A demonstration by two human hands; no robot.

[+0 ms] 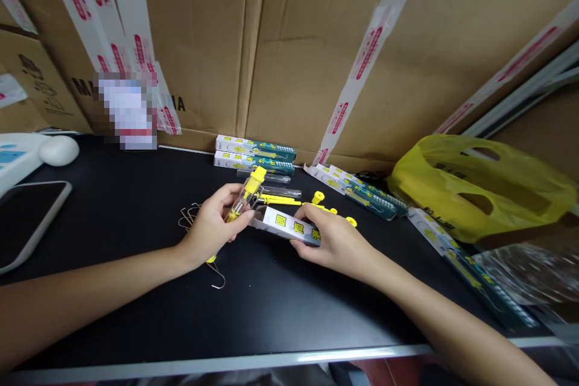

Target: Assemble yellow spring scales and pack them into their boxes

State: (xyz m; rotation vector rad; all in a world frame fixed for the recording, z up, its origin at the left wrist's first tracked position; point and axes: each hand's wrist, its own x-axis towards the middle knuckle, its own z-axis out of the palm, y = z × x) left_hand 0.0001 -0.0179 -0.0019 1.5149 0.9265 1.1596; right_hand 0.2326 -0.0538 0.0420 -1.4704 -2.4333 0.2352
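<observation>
My left hand point(205, 226) is closed around a tubular spring scale point(257, 177) with a yellow cap and a clear barrel. The scale leans, cap up, and its wire hook point(219, 280) sticks out below the hand. Between the thumb and fingers of my right hand point(341, 238) is a slim white carton point(283, 224) with yellow lettering. The carton's left end looks open and lies close to my left thumb. Behind the hands lie clear tubes point(287, 192), yellow rods point(280, 199) and small yellow caps point(318, 198). Several bent wire hooks point(186, 216) lie left of my left hand.
Two printed cartons point(256, 161) are stacked at the back, with more cartons point(357, 190) to their right. A yellow plastic bag point(452, 217), another carton point(474, 271) and clear plastic wrap point(534, 271) occupy the right side. A phone point(31, 223) lies left. Large cardboard point(316, 42) walls the back.
</observation>
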